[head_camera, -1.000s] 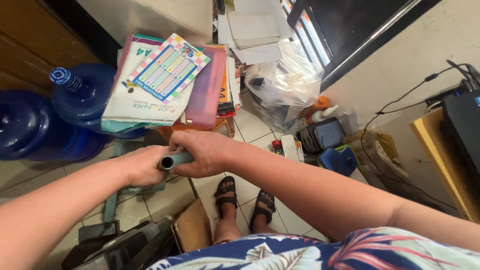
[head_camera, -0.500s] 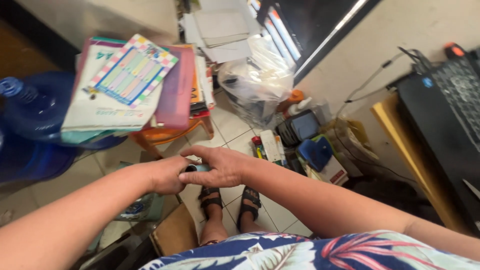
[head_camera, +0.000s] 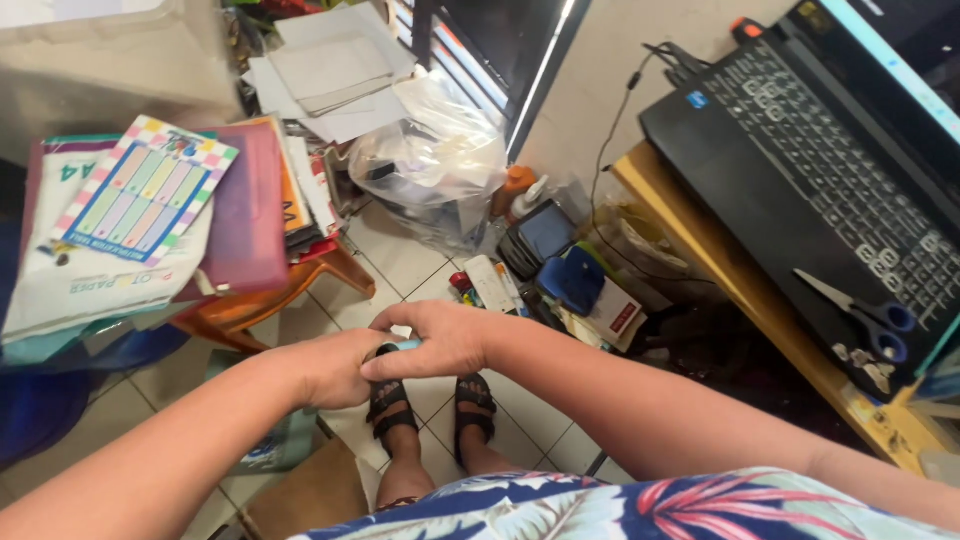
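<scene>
1. The left hand (head_camera: 335, 368) is curled almost into a fist around one end of a small teal tube (head_camera: 404, 346), so most of that tube is hidden inside the palm
2. The right hand (head_camera: 440, 338) lies over the tube from the other side, fingers bent and pressed down on it, thumb tucked beneath; only a short teal end shows between the two hands
3. Both hands meet in front of the body, above the person's sandalled feet (head_camera: 430, 405) on the tiled floor (head_camera: 400, 260)
4. To the left, a stack of folders and paper packs (head_camera: 150, 225) sits on an orange stool (head_camera: 270, 300)
5. To the right, a black laptop (head_camera: 820, 170) rests on a wooden desk (head_camera: 760, 310), with blue-handled scissors (head_camera: 865, 315) lying on the laptop's edge
</scene>
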